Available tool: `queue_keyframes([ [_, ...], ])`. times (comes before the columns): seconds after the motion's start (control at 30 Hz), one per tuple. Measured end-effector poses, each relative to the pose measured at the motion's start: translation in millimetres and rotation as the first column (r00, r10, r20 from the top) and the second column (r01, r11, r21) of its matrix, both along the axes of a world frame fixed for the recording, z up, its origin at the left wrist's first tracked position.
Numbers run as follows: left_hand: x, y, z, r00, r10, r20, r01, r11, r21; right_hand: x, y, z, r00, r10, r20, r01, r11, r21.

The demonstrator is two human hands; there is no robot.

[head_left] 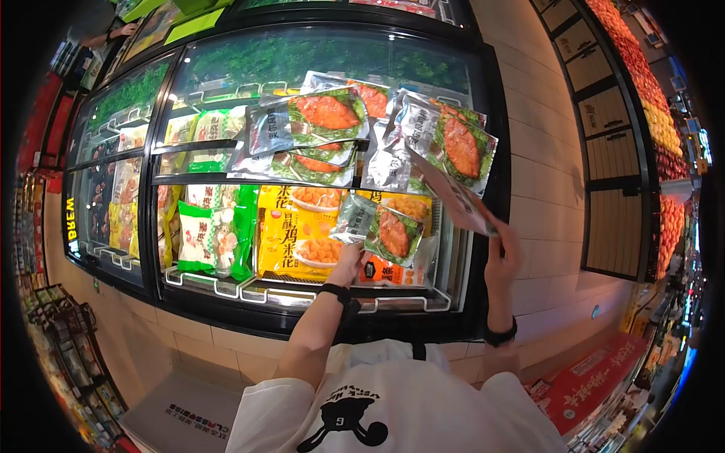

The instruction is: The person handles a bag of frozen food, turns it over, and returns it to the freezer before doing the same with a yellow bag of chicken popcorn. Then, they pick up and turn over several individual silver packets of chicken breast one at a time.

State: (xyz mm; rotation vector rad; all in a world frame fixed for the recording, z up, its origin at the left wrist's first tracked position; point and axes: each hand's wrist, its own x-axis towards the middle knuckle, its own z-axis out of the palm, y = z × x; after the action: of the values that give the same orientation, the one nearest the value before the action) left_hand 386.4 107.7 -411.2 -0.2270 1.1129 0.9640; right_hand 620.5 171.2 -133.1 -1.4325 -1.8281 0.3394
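My left hand (349,263) is closed on the lower edge of a silver and green food pouch (396,234) with an orange meat picture, held over the freezer's open front part. My right hand (501,260) grips the end of another pouch (457,198), tilted and seen nearly edge-on. Beyond it, several matching pouches (326,113) lie in two overlapping piles on the freezer's glass lid, the right pile (462,147) near the pouch in my right hand. Below my left hand's pouch are yellow bags (294,245) inside the freezer.
The black-framed chest freezer (483,302) has white wire racks (219,285) along its front. Green and white bags (215,234) fill its left part. Tiled floor (540,151) runs along the right, beside dark cabinets (615,204) under fruit displays. A red box (596,377) stands at lower right.
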Motion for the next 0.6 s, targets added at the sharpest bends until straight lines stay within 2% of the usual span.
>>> queue_keyframes([
  [0.07, 3.9, -2.6, -12.4, 1.0, 0.02, -0.001, -0.02, 1.0, -0.022, 0.3, -28.4, -14.5, 0.996, -0.031, -0.082, 0.02, 0.992, -0.124],
  [0.1, 5.2, 3.0, -10.5, 0.999, 0.033, -0.002, -0.033, 0.999, -0.027, -2.5, -39.0, -23.7, 0.988, -0.075, -0.138, 0.039, 0.969, -0.244],
  [0.17, 11.0, 3.4, -6.6, 1.0, -0.007, -0.009, 0.006, 0.999, -0.05, -6.5, -44.6, -43.6, 0.963, -0.218, -0.16, 0.073, 0.778, -0.625],
  [0.23, 15.0, 1.5, -5.9, 0.999, -0.036, 0.018, 0.036, 0.999, -0.024, -6.9, -45.9, -79.1, 0.965, -0.218, -0.143, 0.068, 0.741, -0.668],
  [0.27, 17.6, 2.1, 8.1, 0.996, -0.069, -0.056, 0.068, 0.997, -0.032, -11.1, -41.3, -92.2, 0.97, -0.203, -0.136, 0.047, 0.7, -0.713],
  [0.3, 17.7, 5.1, 30.5, 0.997, -0.067, -0.037, 0.066, 0.997, -0.03, -21.2, -34.1, -96.8, 0.967, -0.211, -0.144, 0.049, 0.707, -0.706],
  [0.33, 19.5, 4.6, 24.4, 0.999, -0.053, 0.012, 0.053, 0.997, -0.058, -32.7, -28.6, -101.8, 0.998, -0.014, -0.054, -0.012, 0.896, -0.445],
  [0.37, 19.9, 3.0, 17.0, 0.997, -0.04, 0.06, 0.045, 0.995, -0.088, -44.3, -25.3, -107.4, 0.985, 0.141, 0.1, -0.125, 0.98, -0.154],
  [0.4, 20.3, 3.1, 17.3, 0.997, -0.058, 0.058, 0.063, 0.994, -0.085, -52.0, -22.9, -124.0, 0.988, 0.123, 0.098, -0.108, 0.983, -0.15],
  [0.43, 22.7, 5.1, 19.5, 0.998, -0.044, 0.04, 0.047, 0.996, -0.078, -57.3, -19.4, -148.1, 0.959, 0.222, 0.175, -0.197, 0.969, -0.15],
  [0.47, 27.6, 4.9, 20.5, 0.999, -0.032, 0.027, 0.034, 0.997, -0.073, -60.8, -18.3, -163.4, 0.915, 0.315, 0.254, -0.281, 0.946, -0.162],
  [0.5, 31.0, 2.6, 19.6, 0.998, -0.052, 0.037, 0.055, 0.996, -0.073, -65.2, -19.9, -167.6, 0.918, 0.297, 0.263, -0.26, 0.951, -0.165],
  [0.53, 29.5, 2.6, 18.1, 0.984, -0.113, 0.139, 0.117, 0.993, -0.019, -69.9, -19.5, -171.9, 0.856, 0.435, 0.278, -0.265, 0.832, -0.486],
  [0.57, 24.6, 4.5, 14.8, 0.957, -0.175, 0.231, 0.169, 0.985, 0.044, -73.4, -14.3, -174.2, 0.791, 0.565, 0.235, -0.223, 0.624, -0.749],
  [0.6, 22.0, -3.0, -11.6, 0.905, -0.224, 0.363, 0.19, 0.974, 0.126, -76.4, -6.1, -154.6, 0.795, 0.558, 0.238, -0.216, 0.627, -0.748],
])
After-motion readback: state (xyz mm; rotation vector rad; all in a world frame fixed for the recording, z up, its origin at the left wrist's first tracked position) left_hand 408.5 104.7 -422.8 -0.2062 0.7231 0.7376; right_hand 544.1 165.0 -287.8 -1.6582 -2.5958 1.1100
